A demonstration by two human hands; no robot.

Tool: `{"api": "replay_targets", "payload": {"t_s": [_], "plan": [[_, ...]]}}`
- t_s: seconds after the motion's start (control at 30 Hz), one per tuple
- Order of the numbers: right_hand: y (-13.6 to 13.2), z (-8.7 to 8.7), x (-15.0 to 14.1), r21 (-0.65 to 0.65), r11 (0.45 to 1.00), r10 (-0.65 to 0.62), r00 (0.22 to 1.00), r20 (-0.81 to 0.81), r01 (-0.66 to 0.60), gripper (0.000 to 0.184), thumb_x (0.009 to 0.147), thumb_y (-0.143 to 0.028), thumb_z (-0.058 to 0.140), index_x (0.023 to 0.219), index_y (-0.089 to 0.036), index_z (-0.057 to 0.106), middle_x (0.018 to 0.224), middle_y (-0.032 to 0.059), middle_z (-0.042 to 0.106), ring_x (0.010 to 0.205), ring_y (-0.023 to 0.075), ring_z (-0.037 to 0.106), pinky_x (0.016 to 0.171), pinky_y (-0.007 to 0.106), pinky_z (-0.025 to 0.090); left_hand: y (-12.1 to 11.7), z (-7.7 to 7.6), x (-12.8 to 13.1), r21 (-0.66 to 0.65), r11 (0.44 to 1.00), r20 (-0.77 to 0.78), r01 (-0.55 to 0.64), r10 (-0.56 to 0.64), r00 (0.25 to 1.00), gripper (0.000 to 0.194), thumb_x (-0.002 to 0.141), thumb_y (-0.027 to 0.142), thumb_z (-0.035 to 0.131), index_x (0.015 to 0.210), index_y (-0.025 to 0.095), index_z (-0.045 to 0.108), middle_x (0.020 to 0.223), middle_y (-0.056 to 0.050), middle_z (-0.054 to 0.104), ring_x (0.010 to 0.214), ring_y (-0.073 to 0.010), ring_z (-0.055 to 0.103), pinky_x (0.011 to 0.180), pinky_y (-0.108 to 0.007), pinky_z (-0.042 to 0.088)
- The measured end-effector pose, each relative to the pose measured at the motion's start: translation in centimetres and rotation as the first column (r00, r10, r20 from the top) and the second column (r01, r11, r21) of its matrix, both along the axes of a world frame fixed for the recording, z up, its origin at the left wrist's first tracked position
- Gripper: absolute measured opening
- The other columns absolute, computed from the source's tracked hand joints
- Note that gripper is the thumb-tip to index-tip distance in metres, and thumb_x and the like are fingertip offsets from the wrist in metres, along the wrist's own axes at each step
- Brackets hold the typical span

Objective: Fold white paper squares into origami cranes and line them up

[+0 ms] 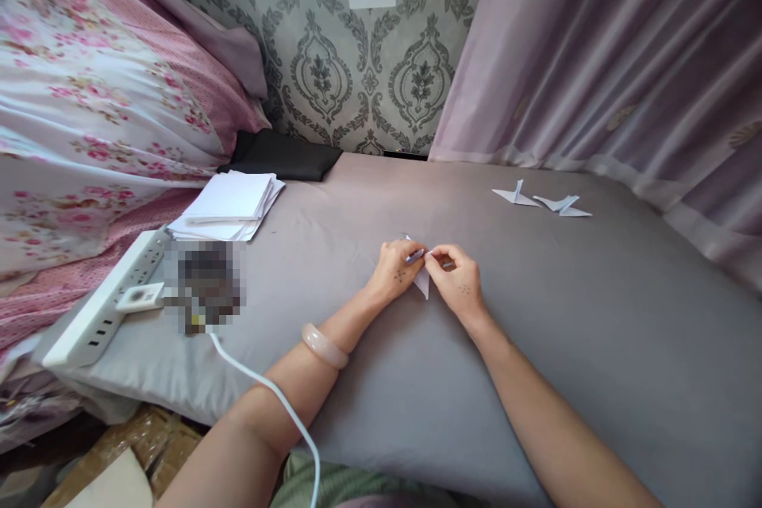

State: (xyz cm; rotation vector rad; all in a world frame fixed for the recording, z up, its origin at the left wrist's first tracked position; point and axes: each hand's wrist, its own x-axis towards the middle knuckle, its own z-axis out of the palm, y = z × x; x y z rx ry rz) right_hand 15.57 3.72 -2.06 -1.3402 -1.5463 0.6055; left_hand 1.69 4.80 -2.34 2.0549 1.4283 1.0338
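Observation:
A small folded white paper figure [422, 283] is held between my two hands over the grey cloth surface. My left hand [398, 268] grips its body, fingers closed round it, and one pointed flap sticks out below. With thumb and forefinger my right hand [457, 276] pinches a narrow tip of the same paper. Both hands nearly touch, so much of the folding is hidden. Farther back on the right lie two folded paper cranes, one crane [517, 195] with an upright point and another crane [564, 205] beside it.
On the left is a stack of white paper [229, 198], with a black flat item [282, 155] behind it. A white power strip [107, 298] lies at the left edge, a plug in it. A white cable [279, 397] crosses near my left forearm. Curtains [595, 55] hang at the right.

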Motion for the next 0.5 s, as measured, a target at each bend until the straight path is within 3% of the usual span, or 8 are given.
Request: {"api": "replay_targets", "payload": {"t_s": [0.33,0.5], "plan": [[-0.4,1.1,0.0,-0.036,0.999,-0.016,0.999,0.038,0.018,0.020,0.079,-0.039,0.057,0.072,-0.020,0.061,0.071,0.0031,0.066,0.065,0.0165,0.059,0.068,0.030,0.046,-0.1,0.0,0.1,0.008,1.000,0.009,0.008,-0.009,1.000,0.011,0.086,0.021,0.060,0.085,0.020,0.070,0.084,-0.003,0.073,0.083,-0.0176,0.065,0.084,-0.031,0.042],[0.0,1.3,0.4,-0.142,0.990,-0.020,0.993,-0.112,0.004,0.018,0.073,-0.038,0.062,0.069,-0.020,0.065,0.069,0.0027,0.066,0.068,0.0178,0.059,0.070,0.031,0.045,-0.2,0.4,0.1,0.018,1.000,0.049,0.013,-0.014,0.999,0.009,0.086,0.024,0.062,0.090,0.021,0.070,0.089,-0.003,0.073,0.088,-0.0180,0.065,0.088,-0.032,0.041]]}}
